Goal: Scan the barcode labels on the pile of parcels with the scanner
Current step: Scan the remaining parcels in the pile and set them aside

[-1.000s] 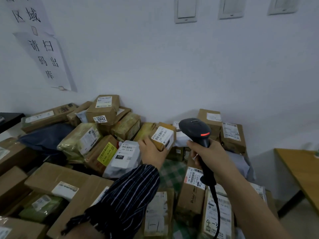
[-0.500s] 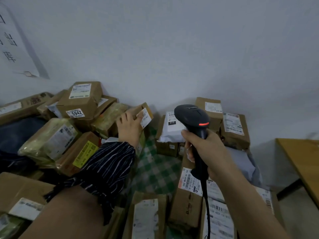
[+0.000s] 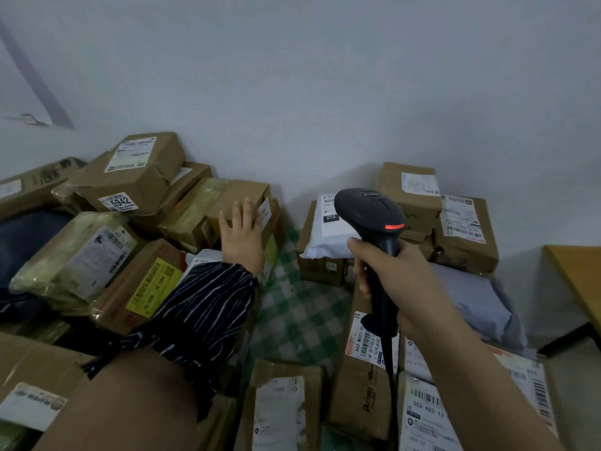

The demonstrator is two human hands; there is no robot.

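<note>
Right hand (image 3: pixel 403 281) clenched on scanner (image 3: pixel 369 213) handle, head above the fist. Left hand (image 3: pixel 242 236) flat, fingers straight, on brown parcel (image 3: pixel 239 189) left of that grip. Likely between scans; next needs a label turned toward scanner.

A green checked cloth (image 3: pixel 302 320) lies well left of a wooden table (image 3: pixel 582 275), white wall (image 3: pixel 325 76) behind.
</note>
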